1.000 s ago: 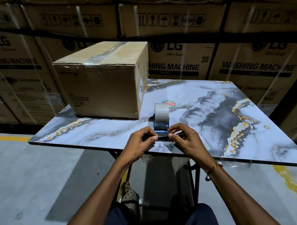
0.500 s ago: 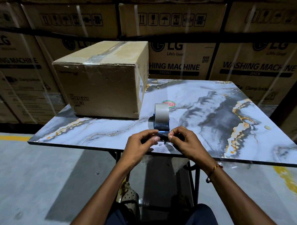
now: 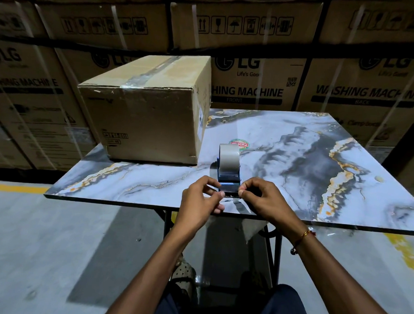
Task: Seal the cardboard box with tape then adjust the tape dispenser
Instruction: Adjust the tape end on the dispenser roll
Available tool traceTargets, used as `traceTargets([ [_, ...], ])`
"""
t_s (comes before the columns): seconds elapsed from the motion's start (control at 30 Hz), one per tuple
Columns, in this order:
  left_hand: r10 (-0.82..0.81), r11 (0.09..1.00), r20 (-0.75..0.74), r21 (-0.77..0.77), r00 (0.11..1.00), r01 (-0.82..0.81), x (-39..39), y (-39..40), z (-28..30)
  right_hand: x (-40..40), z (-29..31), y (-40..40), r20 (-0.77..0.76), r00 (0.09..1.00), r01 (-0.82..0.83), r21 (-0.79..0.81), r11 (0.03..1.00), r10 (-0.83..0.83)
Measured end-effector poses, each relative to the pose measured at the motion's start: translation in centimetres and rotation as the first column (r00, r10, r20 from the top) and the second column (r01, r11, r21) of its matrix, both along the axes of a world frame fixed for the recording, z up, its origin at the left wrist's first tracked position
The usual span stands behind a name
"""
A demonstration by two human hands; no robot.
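While both hands work at the near edge of the table, the left hand (image 3: 200, 199) pinches with thumb and forefinger at the left corner of the tape dispenser's (image 3: 229, 175) front end, its other fingers curled loosely under. The right hand (image 3: 262, 200) mirrors it, thumb and forefinger closed on the right corner, by the serrated cutting edge; whether the fingertips grip the loose tape end or the blade frame itself is too small to tell. A thin cord bracelet (image 3: 301, 237) circles the right wrist.

Between the hands, the blue dispenser stands upright on the marble-patterned table (image 3: 341, 210), its grey tape roll (image 3: 229, 157) rising behind the fingers. Just beyond the roll a small round red-and-green sticker (image 3: 239, 144) lies on the tabletop.

Farther back, at the table's far left corner, sits the cardboard box (image 3: 150, 121), well apart from the dispenser, flaps closed and a strip of clear tape running along its top seam. Stacked washing-machine cartons (image 3: 251, 87) fill the background behind the table.
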State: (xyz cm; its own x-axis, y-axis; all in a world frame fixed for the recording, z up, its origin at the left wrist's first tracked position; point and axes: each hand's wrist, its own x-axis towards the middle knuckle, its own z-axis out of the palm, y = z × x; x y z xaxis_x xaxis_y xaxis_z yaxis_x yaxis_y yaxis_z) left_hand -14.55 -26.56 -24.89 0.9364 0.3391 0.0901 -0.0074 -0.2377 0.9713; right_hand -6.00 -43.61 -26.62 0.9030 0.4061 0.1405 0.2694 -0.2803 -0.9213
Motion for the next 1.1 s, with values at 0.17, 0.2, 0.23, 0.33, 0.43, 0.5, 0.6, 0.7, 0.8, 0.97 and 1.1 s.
traceTargets([
  [0.17, 0.025, 0.98, -0.084, -0.195, 0.996, -0.041, 1.1, -0.2, -0.7, -0.2, 0.5, 0.0, -0.022, 1.0, 0.008, 0.01, 1.0, -0.007],
  [0.2, 0.02, 0.968, -0.104, -0.248, 0.994, -0.045, 1.2, -0.2, -0.7, -0.3, 0.5, 0.0, -0.028, 1.0, 0.007, 0.018, 1.0, -0.007],
  [0.23, 0.01, 0.953, -0.12, -0.298, 0.993, -0.045, 1.3, -0.2, -0.6, -0.4, 0.6, 0.0, -0.032, 0.999, 0.009, 0.027, 1.0, -0.008],
  [0.33, -0.027, 0.912, -0.154, -0.408, 0.988, -0.039, 1.6, 0.0, -0.4, -0.6, 0.6, -0.2, -0.063, 0.998, 0.007, 0.06, 0.998, -0.003],
  [0.43, -0.035, 0.9, -0.178, -0.434, 0.983, -0.046, 1.9, 0.1, -0.2, -0.6, 0.6, -0.2, -0.074, 0.997, 0.004, 0.087, 0.996, 0.002],
  [0.5, -0.031, 0.897, -0.201, -0.437, 0.979, -0.061, 2.0, 0.0, 0.1, -0.6, 0.6, -0.1, -0.026, 1.0, 0.018, 0.061, 0.998, -0.016],
  [0.6, -0.038, 0.896, -0.231, -0.438, 0.972, -0.069, 2.1, 0.0, 0.5, -0.5, 0.5, 0.0, -0.022, 0.999, 0.041, 0.043, 0.998, -0.04],
  [0.7, -0.036, 0.901, -0.248, -0.426, 0.968, -0.075, 2.2, -0.1, 0.6, -0.4, 0.5, 0.2, -0.045, 0.997, 0.06, 0.042, 0.997, -0.058],
  [0.8, -0.028, 0.905, -0.26, -0.417, 0.965, -0.086, 2.4, -0.1, 0.6, -0.4, 0.6, 0.4, -0.047, 0.996, 0.08, 0.024, 0.996, -0.079],
  [0.97, -0.031, 0.908, -0.268, -0.41, 0.963, -0.085, 2.3, -0.1, 0.7, -0.5, 0.6, 0.5, -0.072, 0.994, 0.084, 0.03, 0.996, -0.081],
  [1.1, -0.043, 0.905, -0.265, -0.419, 0.963, -0.074, 2.3, 0.0, 0.7, -0.5, 0.6, 0.5, -0.086, 0.993, 0.078, 0.027, 0.997, -0.075],
])
